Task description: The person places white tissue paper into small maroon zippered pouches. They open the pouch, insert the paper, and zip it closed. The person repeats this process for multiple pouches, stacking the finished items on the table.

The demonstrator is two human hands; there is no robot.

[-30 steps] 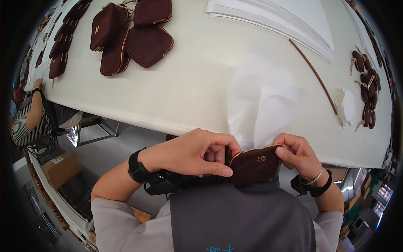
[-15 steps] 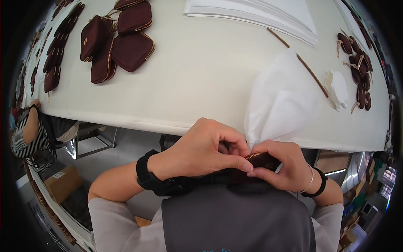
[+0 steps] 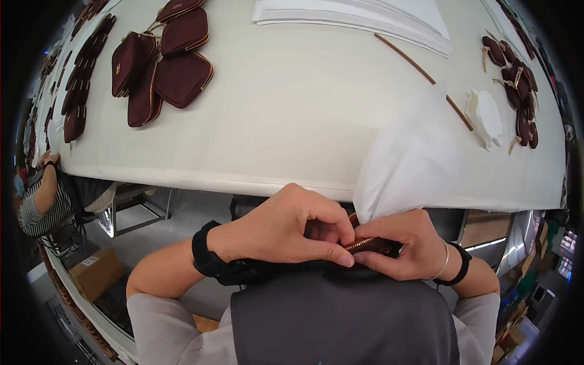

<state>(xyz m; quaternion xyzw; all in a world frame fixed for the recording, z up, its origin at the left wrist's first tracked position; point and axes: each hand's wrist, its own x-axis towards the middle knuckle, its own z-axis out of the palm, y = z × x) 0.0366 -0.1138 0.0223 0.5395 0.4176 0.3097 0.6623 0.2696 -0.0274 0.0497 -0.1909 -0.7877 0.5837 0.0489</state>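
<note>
Close to my body, just off the table's front edge, a small dark burgundy zip pouch point(image 3: 382, 244) is between my hands. My right hand point(image 3: 409, 240) grips it from the right, thumb below and fingers above. My left hand point(image 3: 291, 224) is closed at the pouch's left end, thumb and fingers by the gold zipper teeth; whether it pinches the zipper pull or the edge is hidden. A sheet of thin white tissue paper point(image 3: 404, 164) fans up from between the hands onto the table. Its lower tip narrows at my right fingers, and I cannot tell if it is inside the pouch.
Burgundy pouches point(image 3: 182, 79) lie in a cluster at the far left, with rows of more point(image 3: 76, 94) beyond. A brown stick point(image 3: 404, 58), a white roll point(image 3: 485, 118) and small tasselled burgundy pieces point(image 3: 517, 85) are to the right. White sheets point(image 3: 353, 15) are stacked at the back. A co-worker's arm point(image 3: 45, 188) shows at left.
Both hands have shifted slightly left and down with the pouch. The zipper edge now sits lower between my thumbs, and the tissue has dipped a little. The whole view has moved slightly.
</note>
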